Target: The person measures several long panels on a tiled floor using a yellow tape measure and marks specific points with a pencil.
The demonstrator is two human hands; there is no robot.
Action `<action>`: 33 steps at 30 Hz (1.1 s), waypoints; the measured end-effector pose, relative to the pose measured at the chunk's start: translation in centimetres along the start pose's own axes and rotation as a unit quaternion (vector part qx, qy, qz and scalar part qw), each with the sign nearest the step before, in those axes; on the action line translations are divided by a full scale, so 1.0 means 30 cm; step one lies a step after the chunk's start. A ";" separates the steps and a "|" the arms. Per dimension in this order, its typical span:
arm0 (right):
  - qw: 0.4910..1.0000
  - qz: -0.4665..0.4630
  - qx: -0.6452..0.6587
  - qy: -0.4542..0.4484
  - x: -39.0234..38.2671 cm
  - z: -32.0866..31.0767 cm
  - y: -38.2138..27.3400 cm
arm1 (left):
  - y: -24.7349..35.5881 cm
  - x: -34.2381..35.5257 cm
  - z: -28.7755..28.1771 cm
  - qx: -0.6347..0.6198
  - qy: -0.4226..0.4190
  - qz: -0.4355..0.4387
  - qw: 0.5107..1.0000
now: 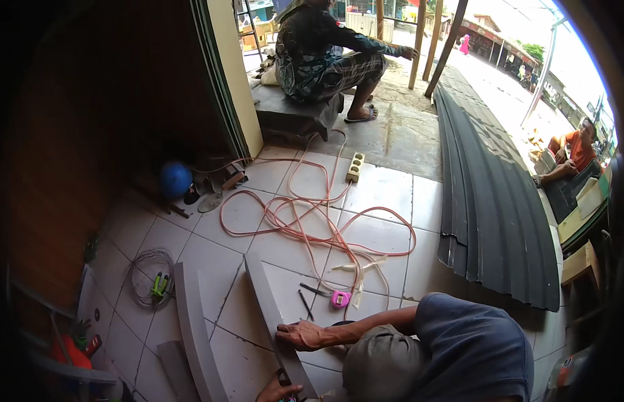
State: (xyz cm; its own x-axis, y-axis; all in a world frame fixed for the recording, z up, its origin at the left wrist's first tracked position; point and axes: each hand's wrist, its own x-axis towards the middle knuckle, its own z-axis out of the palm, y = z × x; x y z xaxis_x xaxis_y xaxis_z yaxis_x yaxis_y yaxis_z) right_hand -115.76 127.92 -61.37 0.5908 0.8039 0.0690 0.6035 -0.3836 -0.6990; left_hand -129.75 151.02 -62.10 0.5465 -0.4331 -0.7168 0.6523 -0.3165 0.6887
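Grey bar [268, 301] under hands [277, 389], one co-worker's [301, 335].

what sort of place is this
Probably an improvised work area, perhaps a small building or renovation site, on a tiled floor open to the outdoors. What suggests it: long grey profiles, a pink tape measure and dark corrugated sheets.

My view's lower edge cuts off the crouching co-worker [469, 348] and a hand [273, 390] at the grey bar [266, 305]; I can't make out the tool [282, 378] there. The distant pink figure [465, 45] is too small to tell.
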 end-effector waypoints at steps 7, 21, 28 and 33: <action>0.812 0.185 0.540 0.125 0.057 -0.040 0.085 | 0.135 -0.223 0.073 -0.015 0.060 0.138 0.988; 0.583 0.151 0.664 0.444 0.079 -0.353 0.302 | 0.193 -0.090 0.033 0.401 0.295 -0.171 0.850; 0.831 0.263 0.431 0.232 0.114 -0.429 0.159 | 0.036 -0.154 -0.113 0.333 0.239 -0.149 0.900; 0.962 0.255 0.088 -0.033 0.227 -0.176 0.040 | 0.090 -0.127 -0.058 0.353 0.245 -0.144 0.891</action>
State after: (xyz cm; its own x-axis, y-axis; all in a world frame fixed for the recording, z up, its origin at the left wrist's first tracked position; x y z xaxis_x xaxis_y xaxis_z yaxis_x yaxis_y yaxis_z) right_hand -108.16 130.53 -57.98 0.7476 0.5605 -0.3563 0.1409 -0.6581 -0.7396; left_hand -129.16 153.28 -57.68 0.6863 0.1179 -0.7177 0.4036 -0.8827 0.2409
